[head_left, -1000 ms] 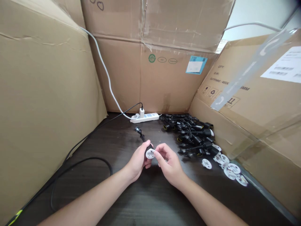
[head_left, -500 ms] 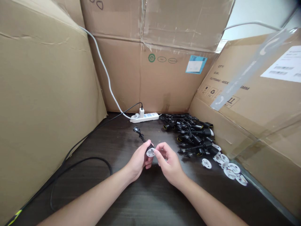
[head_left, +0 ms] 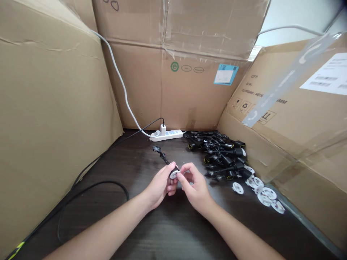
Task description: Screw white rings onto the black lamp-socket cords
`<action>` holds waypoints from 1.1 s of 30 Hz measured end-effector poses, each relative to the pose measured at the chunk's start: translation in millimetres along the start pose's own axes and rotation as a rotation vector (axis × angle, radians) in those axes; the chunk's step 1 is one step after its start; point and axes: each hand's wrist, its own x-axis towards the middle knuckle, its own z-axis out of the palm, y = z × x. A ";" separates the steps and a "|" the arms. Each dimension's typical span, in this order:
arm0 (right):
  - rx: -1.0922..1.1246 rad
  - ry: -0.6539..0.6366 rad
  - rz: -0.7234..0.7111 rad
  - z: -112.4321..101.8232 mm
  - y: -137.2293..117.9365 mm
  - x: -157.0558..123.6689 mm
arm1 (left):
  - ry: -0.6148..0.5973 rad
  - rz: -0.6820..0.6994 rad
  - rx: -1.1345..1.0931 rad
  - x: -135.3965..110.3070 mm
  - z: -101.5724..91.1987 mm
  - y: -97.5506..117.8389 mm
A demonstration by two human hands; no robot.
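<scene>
My left hand point(head_left: 159, 185) is closed round a small black socket piece with a short black lead point(head_left: 159, 153) that sticks out away from me. A white round disc point(head_left: 174, 174) sits on the near end of that piece. My right hand point(head_left: 193, 186) pinches the disc's edge with thumb and forefinger. Both hands meet just above the dark wooden table point(head_left: 151, 231), near its middle.
A heap of black socket pieces point(head_left: 219, 153) lies to the right, with several loose white discs point(head_left: 261, 193) beside it. A white power strip point(head_left: 166, 134) with a charger sits at the back. Black cables point(head_left: 89, 187) loop on the left. Cardboard boxes point(head_left: 54, 108) wall in three sides.
The white disc has tilted from facing me to nearly edge-on as my fingers turned it on the black piece. The black lead's far end has shifted slightly left and away. My arms stayed put.
</scene>
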 end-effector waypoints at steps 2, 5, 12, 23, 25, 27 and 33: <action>0.022 0.005 0.006 0.6 -0.2 -0.4 | -0.006 -0.002 0.011 -1.0 0.8 0.8; 0.057 0.015 -0.001 1.4 -0.5 0.0 | -0.022 -0.003 0.033 -2.5 1.9 1.9; 0.045 0.009 -0.025 0.6 -0.8 1.8 | -0.061 0.002 0.086 -3.2 1.0 2.0; -0.013 -0.043 -0.047 -0.8 1.4 0.4 | 0.020 0.057 0.238 1.5 -4.5 3.6; -0.023 -0.052 -0.062 -2.1 0.3 0.4 | 0.029 0.065 0.279 1.5 -6.6 3.6; -0.017 -0.079 -0.084 -3.7 -1.7 0.8 | 0.032 0.061 0.301 1.4 -8.4 3.2; 0.015 -0.036 -0.111 -5.1 0.4 3.8 | 0.030 0.057 0.405 3.0 -6.1 6.8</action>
